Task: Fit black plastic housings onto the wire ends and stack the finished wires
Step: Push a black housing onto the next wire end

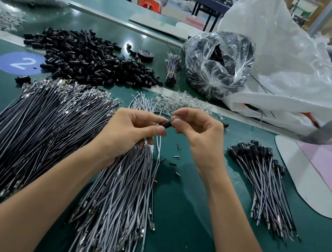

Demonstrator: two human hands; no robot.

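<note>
My left hand (131, 128) and my right hand (196, 135) meet above the green bench. Between their fingertips sits one small black housing (167, 124); the left thumb and fingers pinch it, and a grey wire (158, 144) hangs down from it. My right hand pinches at the housing's far end, where something small and clear shows. A pile of loose black housings (92, 59) lies at the back left. Grey wires (123, 185) lie in a heap under my left hand. Finished wires with housings (262, 178) are stacked at the right.
A big fan of black wires (34, 125) covers the left of the bench. Clear small parts (178, 101) lie behind my hands. A clear bag of black parts (218, 64) and a large white bag (282, 64) stand at the back right. A white-and-pink board (318, 175) lies far right.
</note>
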